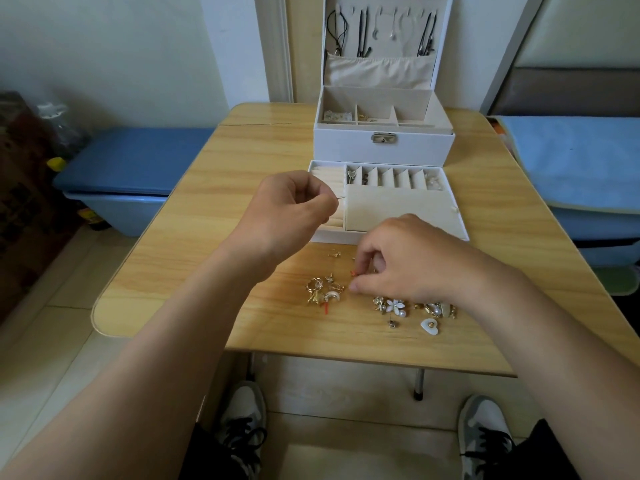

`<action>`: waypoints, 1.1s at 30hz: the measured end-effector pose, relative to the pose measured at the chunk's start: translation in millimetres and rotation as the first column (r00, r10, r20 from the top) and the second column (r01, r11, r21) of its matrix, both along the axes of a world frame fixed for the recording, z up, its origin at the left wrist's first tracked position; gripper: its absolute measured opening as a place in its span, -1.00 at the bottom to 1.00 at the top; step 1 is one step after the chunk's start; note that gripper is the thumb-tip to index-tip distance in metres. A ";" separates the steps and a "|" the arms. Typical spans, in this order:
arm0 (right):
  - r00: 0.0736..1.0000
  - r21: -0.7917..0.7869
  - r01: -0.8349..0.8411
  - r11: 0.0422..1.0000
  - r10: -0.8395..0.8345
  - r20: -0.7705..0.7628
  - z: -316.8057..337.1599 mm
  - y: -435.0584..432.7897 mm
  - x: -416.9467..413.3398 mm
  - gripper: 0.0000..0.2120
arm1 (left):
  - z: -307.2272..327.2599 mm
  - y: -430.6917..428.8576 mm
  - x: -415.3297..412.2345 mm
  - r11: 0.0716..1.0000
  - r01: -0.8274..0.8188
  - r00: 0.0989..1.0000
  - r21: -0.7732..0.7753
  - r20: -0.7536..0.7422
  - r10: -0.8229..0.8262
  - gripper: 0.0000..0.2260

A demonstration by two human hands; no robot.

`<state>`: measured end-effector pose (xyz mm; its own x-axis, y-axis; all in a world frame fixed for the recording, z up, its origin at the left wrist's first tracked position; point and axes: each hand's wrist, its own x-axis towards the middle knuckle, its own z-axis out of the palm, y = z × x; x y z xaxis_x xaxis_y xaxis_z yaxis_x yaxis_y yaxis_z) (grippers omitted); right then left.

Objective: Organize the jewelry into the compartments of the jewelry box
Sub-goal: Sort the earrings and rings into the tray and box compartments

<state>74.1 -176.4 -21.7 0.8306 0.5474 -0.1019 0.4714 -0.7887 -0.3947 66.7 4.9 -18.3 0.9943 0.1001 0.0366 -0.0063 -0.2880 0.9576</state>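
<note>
- The left hand (287, 206), left of centre in the frame, is curling its fingers tight and pinching a thin metal pin (341, 198) between thumb and forefinger; the pin is sticking out over the near-left corner of the pulled-out cream drawer tray (398, 211).
- The right hand (408, 261), right of centre, is reaching down to the table with its fingers curled and thumb and forefinger only narrowly apart around a tiny orange-red piece (353, 273); I cannot tell whether they are gripping it.
- Loose gold and white jewelry (323, 292) is lying in small heaps below both hands, with a white heart-shaped charm (429, 325) at lower right.
- The white jewelry box (382, 143) is standing at upper centre with its lid upright, cords hanging inside it.
- All of this is sitting on a light wood-grain table (194, 244) over a pale tiled floor (62, 348), with a blue plastic bin (128, 168) at the left edge.
- The right palm is hiding part of the jewelry; the tray's small compartments are too fine to make out.
</note>
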 end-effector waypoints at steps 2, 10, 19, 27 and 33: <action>1.000 -0.027 0.003 1.000 -0.002 0.021 -0.7 3.5 -2.1 -0.80 | 0.4 0.3 0.4 1.000 -0.005 1.000 -0.007 0.003 0.005 -0.93; 0.988 -0.159 0.038 0.986 -0.013 0.153 -3.6 13.4 -6.7 -0.89 | 2.1 -0.7 0.3 1.000 0.018 1.000 -0.006 0.004 -0.018 -0.94; 0.987 0.159 0.159 0.974 -0.154 -0.045 1.3 0.3 8.7 -0.85 | -0.2 -1.4 1.6 1.000 0.018 1.000 -0.012 -0.009 -0.018 -0.92; 0.873 0.561 0.443 0.700 -0.193 -0.448 18.7 -17.1 24.9 -0.90 | 6.8 -10.6 14.7 0.995 0.017 0.999 -0.100 0.036 -0.014 -0.94; 0.823 0.671 0.563 0.482 -0.254 -0.508 19.9 -30.9 48.4 -0.86 | 8.3 -24.5 36.9 0.986 0.018 0.998 -0.164 0.065 -0.007 -0.96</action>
